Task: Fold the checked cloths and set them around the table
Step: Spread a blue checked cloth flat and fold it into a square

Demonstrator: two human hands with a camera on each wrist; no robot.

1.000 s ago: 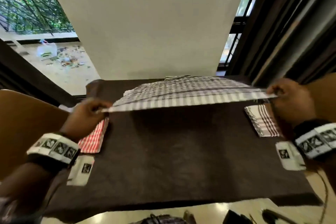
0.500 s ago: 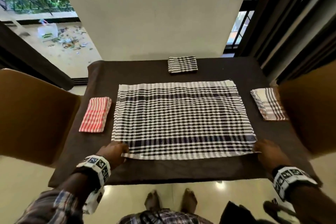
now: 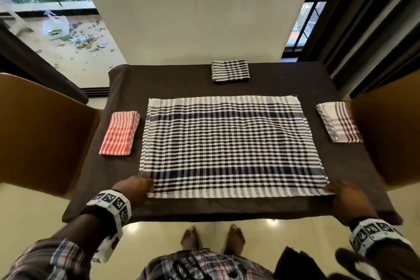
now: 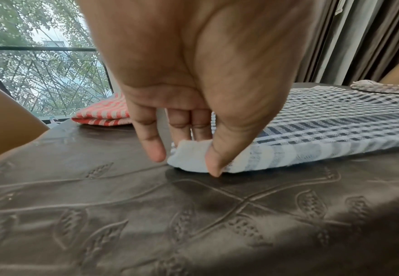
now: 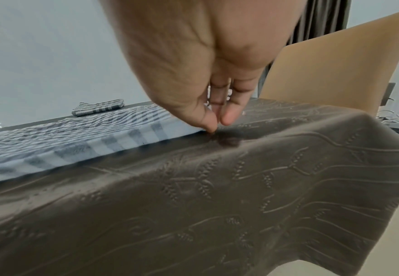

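Observation:
A large black-and-white checked cloth (image 3: 229,145) lies flat in the middle of the dark brown table (image 3: 181,82). My left hand (image 3: 134,188) pinches its near left corner (image 4: 193,158) between thumb and fingers. My right hand (image 3: 345,198) pinches the near right corner (image 5: 193,128) down at the table top. Three folded cloths lie around the table: a red-and-white one (image 3: 120,135) at the left, a black-and-white one (image 3: 230,70) at the far side, a brown-striped one (image 3: 338,121) at the right.
Tan chairs stand at the left (image 3: 38,134) and right (image 3: 391,134) sides of the table. A white wall (image 3: 200,11) rises behind the far edge. My bare feet (image 3: 213,238) stand on the pale floor below the near edge, where the brown table cover hangs over.
A second ago both hands held the cloth stretched in the air over the table. It has been drawn toward me and laid flat; since half a second ago little has moved.

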